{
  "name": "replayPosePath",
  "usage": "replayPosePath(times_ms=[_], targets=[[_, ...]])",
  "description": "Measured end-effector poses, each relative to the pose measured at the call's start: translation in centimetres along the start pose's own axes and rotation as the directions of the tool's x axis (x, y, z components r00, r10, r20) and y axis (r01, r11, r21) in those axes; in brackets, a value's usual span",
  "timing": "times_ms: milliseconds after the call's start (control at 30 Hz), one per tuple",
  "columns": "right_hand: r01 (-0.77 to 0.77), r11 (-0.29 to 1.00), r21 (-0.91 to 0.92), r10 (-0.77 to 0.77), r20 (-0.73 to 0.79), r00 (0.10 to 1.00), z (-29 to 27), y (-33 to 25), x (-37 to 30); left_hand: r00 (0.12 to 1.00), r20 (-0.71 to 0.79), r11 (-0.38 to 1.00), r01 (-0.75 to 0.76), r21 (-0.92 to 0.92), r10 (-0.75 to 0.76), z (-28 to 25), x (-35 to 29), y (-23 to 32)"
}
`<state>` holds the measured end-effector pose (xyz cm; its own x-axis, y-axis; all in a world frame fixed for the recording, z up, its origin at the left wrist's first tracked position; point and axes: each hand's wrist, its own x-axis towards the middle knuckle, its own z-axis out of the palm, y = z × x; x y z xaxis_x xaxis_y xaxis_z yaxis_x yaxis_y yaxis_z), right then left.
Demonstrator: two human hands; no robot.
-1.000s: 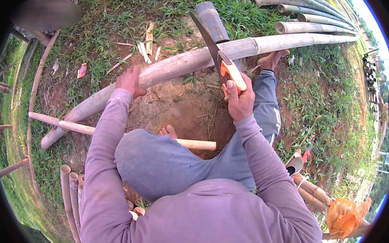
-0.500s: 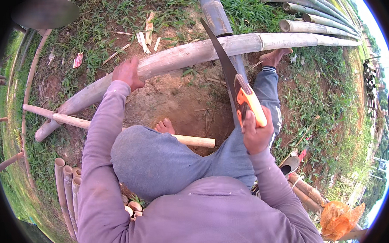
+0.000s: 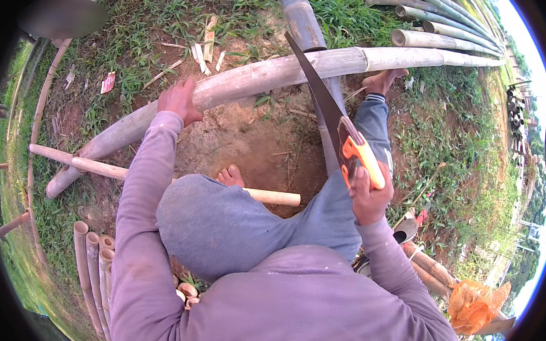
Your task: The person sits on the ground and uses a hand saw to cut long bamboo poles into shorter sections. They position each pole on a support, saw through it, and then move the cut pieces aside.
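Observation:
A long, thick bamboo pole [image 3: 254, 78] lies across in front of me, from the lower left up to the far right. My left hand [image 3: 180, 102] is wrapped over this pole left of its middle, pressing on it. In my right hand [image 3: 369, 190] is a handsaw [image 3: 323, 101], gripped by its orange and black handle. Its blade slants up and away to the left, passing over the pole; whether the teeth touch the bamboo I cannot tell. Under the pole at that spot runs a darker bamboo support [image 3: 303, 21].
A thinner bamboo stick [image 3: 99, 169] crosses beneath the pole's left end. Several poles [image 3: 432, 38] lie at the far right, and short cut lengths [image 3: 94, 263] stand at the lower left. Split pieces [image 3: 204, 54] litter the grass. An orange net bag [image 3: 477, 306] sits at the lower right.
My right hand has drawn the saw back toward me and slightly right, so its blade tip sits lower over the pole. My left hand stays in place on the bamboo.

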<state>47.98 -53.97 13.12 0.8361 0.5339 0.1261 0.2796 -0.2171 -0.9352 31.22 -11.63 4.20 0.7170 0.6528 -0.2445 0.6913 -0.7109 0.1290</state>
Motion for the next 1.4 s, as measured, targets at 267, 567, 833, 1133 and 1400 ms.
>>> replayPosePath(times_ms=[267, 567, 833, 1133, 1400], targets=[[0.042, 0.998, -0.041, -0.042, -0.009, 0.999, 5.0, 0.4, 6.6, 1.000, 0.014, 1.000, 0.020, -0.022, -0.020, -0.5, 0.3, -0.7], [0.072, 0.997, -0.008, -0.072, -0.051, 0.996, 3.0, 4.0, 5.0, 1.000, 0.004, 1.000, 0.012, -0.006, -0.011, -0.3, 0.3, 0.7], [0.002, 0.999, -0.053, -0.001, 0.009, 1.000, 1.7, 2.0, 1.1, 0.999, 0.030, 0.998, 0.044, -0.036, -0.043, 0.5, 0.2, -1.4], [0.143, 0.983, -0.116, -0.152, -0.070, 0.986, 7.3, 4.4, 11.0, 0.999, -0.040, 1.000, -0.022, -0.004, 0.022, 0.4, 0.5, 1.0], [0.013, 0.999, -0.042, -0.014, -0.015, 1.000, -1.0, 2.8, -3.8, 1.000, 0.019, 0.999, 0.002, -0.051, -0.001, 0.5, 0.2, -1.6]])
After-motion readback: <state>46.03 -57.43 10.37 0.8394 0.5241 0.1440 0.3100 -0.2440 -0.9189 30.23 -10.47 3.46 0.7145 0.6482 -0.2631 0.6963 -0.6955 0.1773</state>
